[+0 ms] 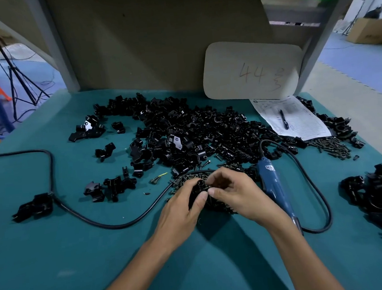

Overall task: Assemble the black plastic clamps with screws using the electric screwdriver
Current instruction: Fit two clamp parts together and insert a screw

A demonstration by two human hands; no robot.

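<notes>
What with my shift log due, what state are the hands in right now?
Left hand: closed, holding a black clamp.
Right hand: closed, apparently pinching a screw at the clamp.

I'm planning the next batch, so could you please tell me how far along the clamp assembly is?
Possibly done: the separate heap of clamps at the right edge, though I cannot confirm screws. In hand: the left hand and right hand hold one black clamp above the screw pile; the electric screwdriver lies untouched beside them. Left: the large pile of loose clamp parts, so most remains.
</notes>
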